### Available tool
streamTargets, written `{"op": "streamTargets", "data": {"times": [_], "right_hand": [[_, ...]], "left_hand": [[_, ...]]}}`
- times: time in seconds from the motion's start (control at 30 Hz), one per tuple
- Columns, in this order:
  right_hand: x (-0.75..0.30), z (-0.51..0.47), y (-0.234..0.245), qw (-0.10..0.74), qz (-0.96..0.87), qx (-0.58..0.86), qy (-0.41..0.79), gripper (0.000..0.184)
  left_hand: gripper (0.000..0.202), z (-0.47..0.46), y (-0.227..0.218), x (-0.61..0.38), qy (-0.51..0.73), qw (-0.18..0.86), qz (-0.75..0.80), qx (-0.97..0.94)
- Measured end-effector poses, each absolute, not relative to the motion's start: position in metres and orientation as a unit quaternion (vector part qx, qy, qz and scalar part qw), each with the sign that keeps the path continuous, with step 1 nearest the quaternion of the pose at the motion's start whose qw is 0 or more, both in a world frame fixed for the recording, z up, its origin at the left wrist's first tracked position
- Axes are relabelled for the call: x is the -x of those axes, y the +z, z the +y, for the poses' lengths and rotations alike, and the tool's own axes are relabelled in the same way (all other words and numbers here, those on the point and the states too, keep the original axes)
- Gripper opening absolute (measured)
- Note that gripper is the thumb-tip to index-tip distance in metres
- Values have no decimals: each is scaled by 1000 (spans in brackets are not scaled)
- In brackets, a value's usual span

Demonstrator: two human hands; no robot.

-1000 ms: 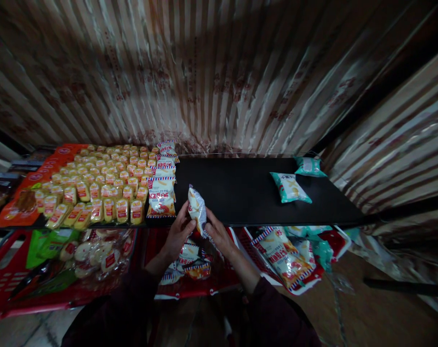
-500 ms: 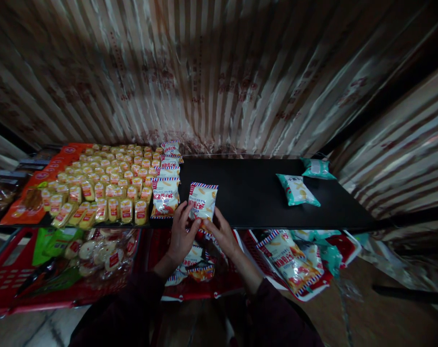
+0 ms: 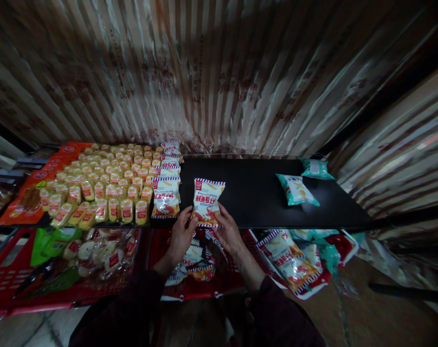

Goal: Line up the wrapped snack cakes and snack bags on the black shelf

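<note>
Between my two hands is a white snack bag (image 3: 207,202) with striped ends, upright at the front edge of the black shelf (image 3: 248,193). My left hand (image 3: 183,236) grips its lower left side, the thumb on the front. My right hand (image 3: 229,233) closes on its lower right side. Just left of it stands a column of matching snack bags (image 3: 166,196), one behind another. Below my hands, a red basket (image 3: 190,291) holds several more of these bags.
Small yellow packaged cakes (image 3: 127,210) fill the shelf's left part beside orange packs (image 3: 23,205). Two teal snack bags (image 3: 297,190) lie on the right. Baskets below hold round wrapped snacks (image 3: 99,255) and more bags (image 3: 284,260). A striped curtain (image 3: 212,77) hangs behind.
The snack bag has shifted slightly right and its front is more fully exposed. Both hands have slid from its front to its lower sides.
</note>
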State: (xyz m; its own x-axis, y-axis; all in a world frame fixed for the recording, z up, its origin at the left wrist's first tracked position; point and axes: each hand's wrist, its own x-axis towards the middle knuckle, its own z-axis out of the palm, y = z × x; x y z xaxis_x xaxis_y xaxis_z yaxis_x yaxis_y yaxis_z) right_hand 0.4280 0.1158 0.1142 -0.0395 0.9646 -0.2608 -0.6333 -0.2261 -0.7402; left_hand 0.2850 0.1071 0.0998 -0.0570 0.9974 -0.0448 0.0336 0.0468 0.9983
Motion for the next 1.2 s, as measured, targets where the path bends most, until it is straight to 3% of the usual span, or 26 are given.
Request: {"op": "streamTargets", "data": {"times": [0.1, 0.3, 0.43, 0.63, 1.2], "right_hand": [[-430, 121, 115, 573, -224, 382, 690, 47], [-451, 162, 116, 618, -225, 446, 607, 38], [-460, 186, 115, 579, -260, 500, 590, 31], [-452, 199, 115, 595, -230, 516, 572, 24], [-457, 170, 121, 499, -298, 470, 664, 44]], "left_hand": [[45, 110, 97, -286, 501, 541, 516, -436], [42, 110, 89, -278, 493, 528, 527, -448], [40, 110, 86, -276, 483, 520, 535, -459], [39, 111, 84, -276, 499, 537, 520, -439], [32, 143, 99, -309, 595, 461, 524, -399]]}}
